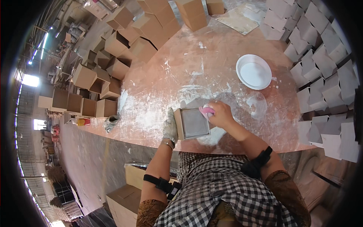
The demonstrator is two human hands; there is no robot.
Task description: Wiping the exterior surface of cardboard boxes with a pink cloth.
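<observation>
An open square box point(196, 124), tan outside and grey within, sits on the worktable in front of me. My left hand point(170, 128), in a pale knit glove, holds the box along its left side, fingers pointing away from me. My bare right hand point(221, 114) is closed around a pink sponge-like pad point(206, 110), which touches the box's right rim near the far corner. Part of the pad is hidden by my fingers. Farther off to the right stands a round white basin point(254, 72) with whitish contents.
Brown boxes point(117, 43) are stacked along the table's left and far sides. Whitish-grey boxes point(332, 90) pile up at the right. A crumpled glove point(111, 123) lies near the left edge. White smears mark the reddish tabletop point(174, 75). A carton point(126, 198) stands below, left of me.
</observation>
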